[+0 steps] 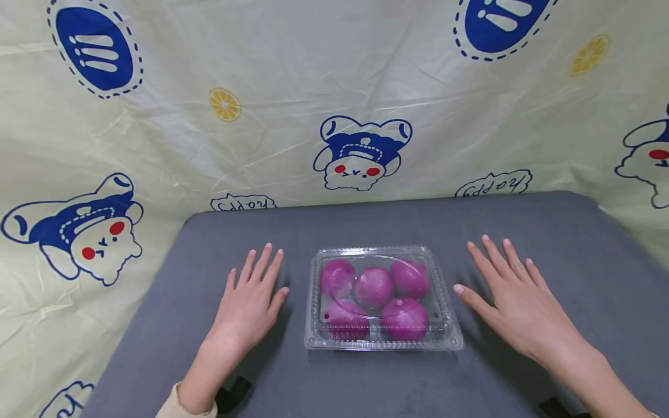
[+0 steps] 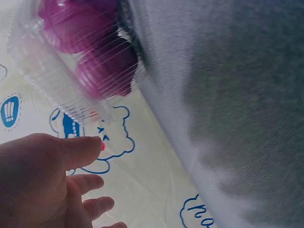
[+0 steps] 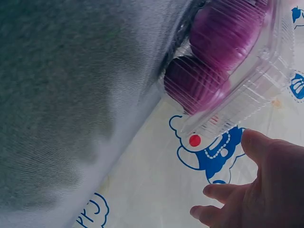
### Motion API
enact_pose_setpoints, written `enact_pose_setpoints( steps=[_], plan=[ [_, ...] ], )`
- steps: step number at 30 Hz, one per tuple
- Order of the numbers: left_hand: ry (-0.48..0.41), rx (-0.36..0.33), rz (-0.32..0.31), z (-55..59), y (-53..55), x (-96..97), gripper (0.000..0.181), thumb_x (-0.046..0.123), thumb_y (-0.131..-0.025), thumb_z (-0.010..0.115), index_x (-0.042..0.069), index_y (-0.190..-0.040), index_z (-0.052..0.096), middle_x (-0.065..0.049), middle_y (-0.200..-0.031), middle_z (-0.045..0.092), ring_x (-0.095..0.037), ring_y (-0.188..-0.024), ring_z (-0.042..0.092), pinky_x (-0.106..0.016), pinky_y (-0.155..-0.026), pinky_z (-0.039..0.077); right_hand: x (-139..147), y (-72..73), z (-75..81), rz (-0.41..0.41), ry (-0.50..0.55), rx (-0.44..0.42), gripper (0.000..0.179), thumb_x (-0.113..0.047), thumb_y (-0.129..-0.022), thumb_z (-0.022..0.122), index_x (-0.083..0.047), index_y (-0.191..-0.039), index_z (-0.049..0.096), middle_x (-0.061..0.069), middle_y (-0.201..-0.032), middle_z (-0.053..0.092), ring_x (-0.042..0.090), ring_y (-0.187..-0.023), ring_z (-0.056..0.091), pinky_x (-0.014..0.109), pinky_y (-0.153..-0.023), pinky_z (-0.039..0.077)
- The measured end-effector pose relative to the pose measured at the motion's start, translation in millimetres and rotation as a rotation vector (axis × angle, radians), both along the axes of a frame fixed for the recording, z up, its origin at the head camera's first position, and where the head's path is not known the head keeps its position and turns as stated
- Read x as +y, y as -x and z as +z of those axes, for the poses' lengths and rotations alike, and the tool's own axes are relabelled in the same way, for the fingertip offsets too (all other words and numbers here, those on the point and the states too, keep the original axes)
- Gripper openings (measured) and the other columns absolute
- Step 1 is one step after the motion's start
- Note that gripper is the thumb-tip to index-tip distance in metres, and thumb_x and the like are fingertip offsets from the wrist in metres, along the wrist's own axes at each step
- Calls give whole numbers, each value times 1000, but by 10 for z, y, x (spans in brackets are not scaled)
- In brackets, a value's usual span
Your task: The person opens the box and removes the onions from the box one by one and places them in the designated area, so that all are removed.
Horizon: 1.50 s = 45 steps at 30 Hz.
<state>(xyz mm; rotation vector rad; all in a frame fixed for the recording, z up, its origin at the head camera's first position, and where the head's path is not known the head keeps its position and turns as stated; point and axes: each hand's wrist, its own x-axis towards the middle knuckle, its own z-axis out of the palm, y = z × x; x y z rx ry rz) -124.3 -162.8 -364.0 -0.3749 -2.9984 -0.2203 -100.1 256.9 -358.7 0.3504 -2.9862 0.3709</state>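
A clear plastic clamshell box (image 1: 384, 345) with its lid down sits on the grey table between my two hands. Inside it lie several round purple balls (image 1: 373, 287), seen through the ridged plastic; I cannot tell what they are made of. To the left of the box, my left hand (image 1: 245, 313) has its fingers spread and straight, holding nothing and apart from the box. My right hand (image 1: 522, 310) is spread in the same way on the other side, also apart from it. Both wrist views show the box (image 2: 40, 78) side and a thumb near it.
The grey tabletop (image 1: 292, 229) extends around the box and hands. Behind and left of it hangs a pale printed sheet (image 1: 282, 151) with cartoon figures and orange slices. Dark bands (image 1: 233, 395) show below both wrists.
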Motion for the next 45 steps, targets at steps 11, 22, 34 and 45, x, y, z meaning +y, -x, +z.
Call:
enact_pose_setpoints(
  steps=[11, 22, 34, 45],
  plan=[
    [-27, 15, -48, 91, -117, -11, 69, 35, -98, 58, 17, -157, 26, -5, -163, 16, -29, -149, 6, -62, -113, 13, -176, -57, 128, 23, 13, 3, 85, -62, -96, 47, -18, -160, 13, 12, -164, 4, 27, -148, -15, 50, -113, -17],
    [-172, -45, -183, 150, -179, -130, 66, 32, -98, 61, 23, -156, 31, -1, -163, 18, -26, -150, 8, -62, -112, 19, -436, -69, 188, 127, -24, 62, 83, -61, -95, 51, -22, -159, 16, 6, -164, 9, 27, -149, -5, 46, -116, -12],
    [-554, 16, -302, 17, -266, -205, 55, 18, -95, 67, 26, -146, 48, 11, -149, 44, -11, -135, 43, -42, -104, 42, -736, 12, 237, 301, -22, 113, 80, -59, -93, 56, -22, -157, 27, 0, -163, 16, 26, -150, 8, 43, -119, -2],
    [-1057, -76, -68, -22, -384, -64, 26, 8, -97, 62, 18, -119, 69, 6, -117, 68, -16, -111, 63, -28, -94, 49, -1102, 15, 155, 523, 69, 132, 71, -54, -91, 62, -27, -152, 39, -8, -161, 23, 17, -148, 16, 56, -114, 21]
  ],
)
